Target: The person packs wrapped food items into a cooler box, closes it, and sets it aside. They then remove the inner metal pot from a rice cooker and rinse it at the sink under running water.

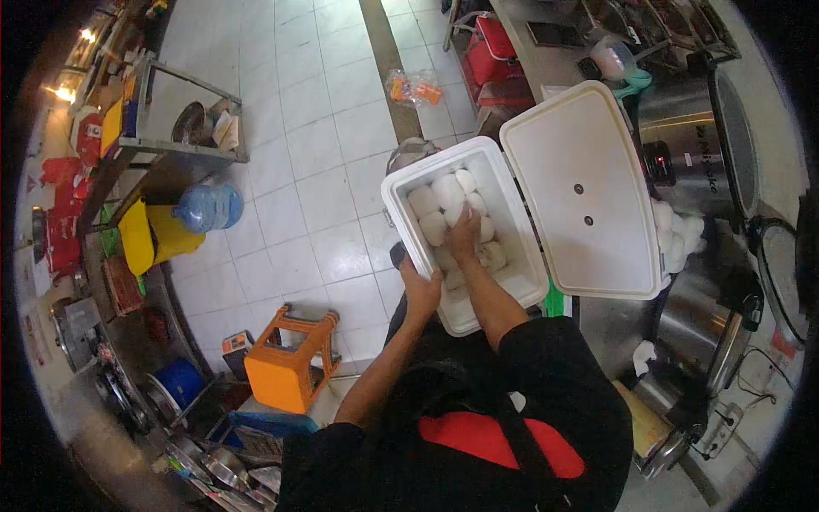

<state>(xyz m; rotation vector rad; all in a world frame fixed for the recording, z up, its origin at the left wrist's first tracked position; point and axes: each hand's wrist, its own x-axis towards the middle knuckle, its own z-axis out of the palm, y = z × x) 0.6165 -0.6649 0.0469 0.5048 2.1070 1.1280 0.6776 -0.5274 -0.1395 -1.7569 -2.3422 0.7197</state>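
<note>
A white cooler box [395,189] stands open before me, its lid [559,183] swung out to the right. Inside lie several white rounded bundles [446,189], packed close together; what they contain does not show. My right hand [463,235] is down in the box, fingers touching the bundles. Its fingertips are partly hidden, so whether it grips one is unclear. Closed over the near left part of the box rim is my left hand [421,294].
More white bundles [676,235] lie beyond the lid, next to large metal cookers [691,141] on the right. An orange stool [290,358], a blue water bottle [209,207] and a metal rack [141,145] are on the left. A plastic bag [414,88] lies on the tiled floor [316,179].
</note>
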